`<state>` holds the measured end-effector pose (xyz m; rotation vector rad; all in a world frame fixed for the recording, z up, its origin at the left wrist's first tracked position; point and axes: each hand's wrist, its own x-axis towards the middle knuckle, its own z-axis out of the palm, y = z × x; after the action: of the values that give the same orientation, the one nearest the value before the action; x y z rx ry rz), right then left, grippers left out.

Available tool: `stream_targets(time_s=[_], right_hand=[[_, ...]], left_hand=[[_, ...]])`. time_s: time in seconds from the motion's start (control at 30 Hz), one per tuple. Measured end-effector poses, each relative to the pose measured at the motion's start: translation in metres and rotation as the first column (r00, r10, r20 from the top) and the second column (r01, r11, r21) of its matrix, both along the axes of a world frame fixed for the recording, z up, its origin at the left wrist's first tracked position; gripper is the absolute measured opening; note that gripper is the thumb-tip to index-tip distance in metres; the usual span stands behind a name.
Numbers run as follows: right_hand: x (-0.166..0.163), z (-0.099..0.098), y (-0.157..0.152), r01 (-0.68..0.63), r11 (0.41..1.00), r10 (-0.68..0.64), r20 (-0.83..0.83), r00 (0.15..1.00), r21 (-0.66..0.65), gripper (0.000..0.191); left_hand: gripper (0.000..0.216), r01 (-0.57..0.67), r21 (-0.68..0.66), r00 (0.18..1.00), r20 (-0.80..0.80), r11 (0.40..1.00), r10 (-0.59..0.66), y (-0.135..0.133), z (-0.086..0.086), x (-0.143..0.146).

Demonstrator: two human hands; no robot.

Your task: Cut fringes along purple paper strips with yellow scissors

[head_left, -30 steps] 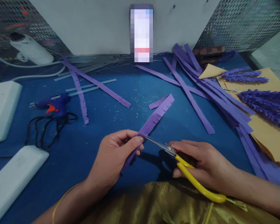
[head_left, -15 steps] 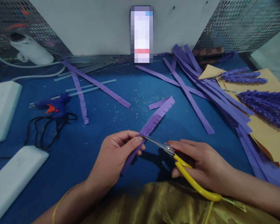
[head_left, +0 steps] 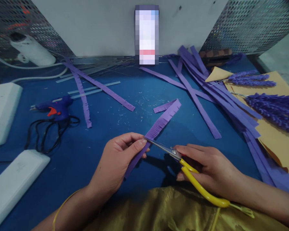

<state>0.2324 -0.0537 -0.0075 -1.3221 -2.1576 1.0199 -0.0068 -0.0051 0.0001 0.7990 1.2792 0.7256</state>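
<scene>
My left hand (head_left: 125, 154) pinches a purple paper strip (head_left: 160, 125) between thumb and fingers. The strip's far part is fringed with fine cuts and folds back on itself on the table; its near end, below my thumb, looks uncut. In my right hand (head_left: 204, 163) is a pair of scissors (head_left: 195, 183) with yellow handles. Their blades look nearly closed, and the tips lie at the strip's edge beside my left thumb. Several more purple strips (head_left: 195, 99) lie loose at the right, and two with fringed edges, one a fringed strip (head_left: 83, 99), lie at the left.
A blue glue gun (head_left: 55, 107) with a black cord lies left, near white power strips (head_left: 16, 186). Clear glue sticks (head_left: 93, 87) lie behind it. Lavender-like purple flowers (head_left: 272, 109) rest on brown paper (head_left: 274, 144) at right. A phone (head_left: 146, 35) leans against the back panel.
Both hands stay almost where they were. The scissor tips and the strip shift very slightly, and the view moves a little.
</scene>
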Motion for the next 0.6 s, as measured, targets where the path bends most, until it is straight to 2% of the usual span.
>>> stream_targets(time_s=[0.17,0.27,0.4,0.5,0.6], right_hand=[[0.0005,-0.0003,0.0008,-0.003,0.999,0.002,-0.022,1.0,-0.037,0.038],[-0.0001,0.0022,0.0027,-0.003,0.984,-0.009,-0.067,0.998,-0.176,0.038],[-0.0004,0.0051,0.0046,-0.035,0.929,-0.023,-0.151,0.988,-0.368,0.04],[0.0,0.0039,0.0044,-0.026,0.927,-0.038,-0.165,0.986,-0.374,0.036],[0.0005,0.001,0.0031,0.008,0.962,-0.044,-0.125,0.991,-0.274,0.033]], left_hand=[[0.01,0.003,-0.027,1.0,0.016,1.0,-0.002,0.001,-0.0006,-0.003],[0.012,0.014,-0.11,0.993,0.118,0.994,0.0,0.0027,-0.001,-0.0043],[0.013,0.016,-0.164,0.982,0.189,0.986,0.015,0.0041,-0.0021,-0.0033],[0.011,-0.001,-0.154,0.986,0.164,0.988,0.026,0.0038,-0.0024,-0.0019],[0.011,-0.007,-0.125,0.991,0.131,0.992,0.023,0.0032,-0.0014,-0.0013]])
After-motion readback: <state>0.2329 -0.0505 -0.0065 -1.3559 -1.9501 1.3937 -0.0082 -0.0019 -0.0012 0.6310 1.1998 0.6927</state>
